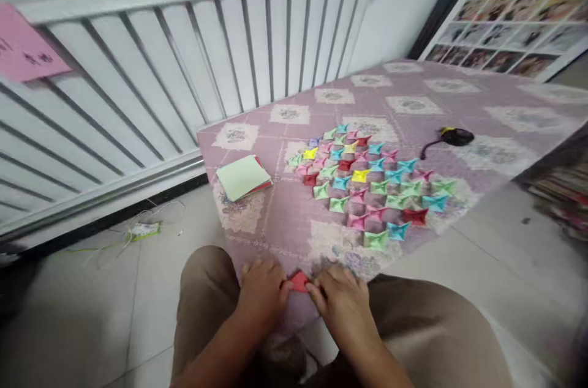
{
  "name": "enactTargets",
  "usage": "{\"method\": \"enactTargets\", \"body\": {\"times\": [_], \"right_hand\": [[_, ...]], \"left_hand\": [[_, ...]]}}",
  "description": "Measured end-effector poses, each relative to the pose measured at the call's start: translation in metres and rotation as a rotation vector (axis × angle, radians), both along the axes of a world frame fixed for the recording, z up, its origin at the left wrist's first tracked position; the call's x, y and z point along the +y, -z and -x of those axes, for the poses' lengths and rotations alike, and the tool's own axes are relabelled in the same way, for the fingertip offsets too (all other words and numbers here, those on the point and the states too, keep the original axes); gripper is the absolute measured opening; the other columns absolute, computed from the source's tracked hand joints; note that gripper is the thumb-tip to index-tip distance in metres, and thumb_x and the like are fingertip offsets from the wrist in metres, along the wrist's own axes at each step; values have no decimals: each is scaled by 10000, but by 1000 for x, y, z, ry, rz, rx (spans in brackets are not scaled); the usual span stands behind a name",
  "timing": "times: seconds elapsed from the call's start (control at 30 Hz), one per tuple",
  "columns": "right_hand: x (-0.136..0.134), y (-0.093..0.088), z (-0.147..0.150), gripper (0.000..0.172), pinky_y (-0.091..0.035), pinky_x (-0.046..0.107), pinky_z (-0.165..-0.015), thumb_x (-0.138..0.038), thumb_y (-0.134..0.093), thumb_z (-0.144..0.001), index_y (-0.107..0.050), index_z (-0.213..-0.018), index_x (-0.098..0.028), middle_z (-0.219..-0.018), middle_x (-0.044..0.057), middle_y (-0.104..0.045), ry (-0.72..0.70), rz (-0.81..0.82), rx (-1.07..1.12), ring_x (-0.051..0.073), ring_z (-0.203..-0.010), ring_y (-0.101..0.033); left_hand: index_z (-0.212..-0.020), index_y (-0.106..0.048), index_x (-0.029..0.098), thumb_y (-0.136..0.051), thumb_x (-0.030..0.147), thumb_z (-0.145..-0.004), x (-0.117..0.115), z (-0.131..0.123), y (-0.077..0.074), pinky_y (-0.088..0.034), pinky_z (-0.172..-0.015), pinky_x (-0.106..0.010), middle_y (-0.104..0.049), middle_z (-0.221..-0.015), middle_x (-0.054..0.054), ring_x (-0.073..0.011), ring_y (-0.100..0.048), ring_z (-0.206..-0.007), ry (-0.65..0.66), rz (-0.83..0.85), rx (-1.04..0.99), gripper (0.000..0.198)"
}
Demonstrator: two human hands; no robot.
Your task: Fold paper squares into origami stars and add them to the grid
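Plainly, the left hand and right hand pinch red paper, hiding its ends.

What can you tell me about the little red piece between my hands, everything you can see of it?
The red piece is small, plain and looks like folded paper, roughly triangular where it shows, with a blunt point facing away from you. It is at the near end of the patterned tablecloth. Your left hand touches its left side, your right hand its right; fingertips cover both ends. Its fold lines are too blurred to make out.
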State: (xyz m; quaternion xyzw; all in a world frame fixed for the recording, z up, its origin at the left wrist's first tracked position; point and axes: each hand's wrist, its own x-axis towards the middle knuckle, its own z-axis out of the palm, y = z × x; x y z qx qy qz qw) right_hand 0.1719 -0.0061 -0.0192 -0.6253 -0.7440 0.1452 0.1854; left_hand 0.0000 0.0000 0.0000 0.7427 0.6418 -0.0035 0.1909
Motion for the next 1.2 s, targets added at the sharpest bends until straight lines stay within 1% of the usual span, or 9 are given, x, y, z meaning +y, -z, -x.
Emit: {"method": "enactTargets", "body": {"times": [0.23, 0.47, 0.6, 0.73, 0.8, 0.9, 1.0, 1.07, 1.2], "right_hand": [[2, -5, 1, 181, -274, 318, -692, -261, -703, -769, -605, -619, -240, -717, -15, -620, 8, 11, 12, 202, -783, -531], [2, -1, 0, 204, -266, 323, -690, -277, -687, -780, -583, -608, -242, -709, -20, -603, -2, -4, 21, 197, -770, -516], [0, 2, 0, 212, -268, 326, -699, -264, -695, -768, -570, -599, -239, -695, -22, -596, 23, -12, 41, 199, -770, -515], [-1, 3, 0, 196, -271, 325, -705, -265, -683, -775, -570, -617, -239, -713, -19, -599, 25, -17, 48, 199, -784, -519], [-1, 3, 0, 192, -270, 324, -704, -272, -678, -778, -570, -623, -238, -723, -17, -602, 22, -18, 32, 198, -785, -518], [-1, 2, 0, 178, -270, 320, -702, -276, -668, -788, -574, -641, -240, -734, -16, -605, 10, -10, 13, 197, -789, -516], [0, 2, -1, 172, -274, 322, -710, -275, -667, -792, -573, -652, -240, -745, -15, -607, 8, 0, 9, 201, -803, -516], [-1, 2, -2, 171, -277, 325, -719, -289, -660, -802, -573, -662, -241, -756, -14, -606, 2, 8, 19, 205, -816, -515], [-4, 3, -8, 159, -283, 325, -735, -296, -626, -833, -574, -693, -240, -765, -14, -600, -48, 21, 55, 195, -813, -513]], "left_hand": [[-884, -654, 184, -502, 333, -911, 6, -1, -2, -384, -812, -454, -639, -972, -55, -290, -544, -968, 69, 29, 61, 214], [-879, -656, 183, -513, 325, -904, 9, 0, 4, -387, -817, -433, -636, -937, -59, -276, -548, -951, 111, 7, 79, 203], [-857, -640, 179, -528, 327, -895, 10, 2, 4, -387, -815, -431, -635, -924, -52, -266, -552, -929, 119, 13, 67, 189], [-925, -613, 193, -559, 311, -885, 8, 3, 11, -392, -802, -422, -627, -926, -35, -248, -549, -904, 103, -48, 15, 136], [-969, -613, 222, -548, 297, -900, 6, 4, 18, -393, -797, -401, -614, -965, -27, -230, -540, -899, 175, -136, -16, 121], [-1019, -620, 271, -516, 294, -930, 4, 8, 31, -395, -792, -352, -589, -1055, -14, -199, -517, -917, 357, -297, -79, 139], [-1068, -615, 263, -492, 282, -948, 5, 12, 38, -391, -824, -324, -585, -1096, -15, -179, -496, -966, 530, -398, -128, 173], [-1089, -612, 251, -487, 286, -952, 7, 14, 40, -391, -836, -322, -596, -1087, -17, -175, -491, -970, 578, -407, -128, 188], [-1134, -599, 261, -477, 304, -958, 8, 15, 38, -391, -841, -323, -609, -1102, -15, -174, -492, -967, 571, -367, -115, 219]]}}
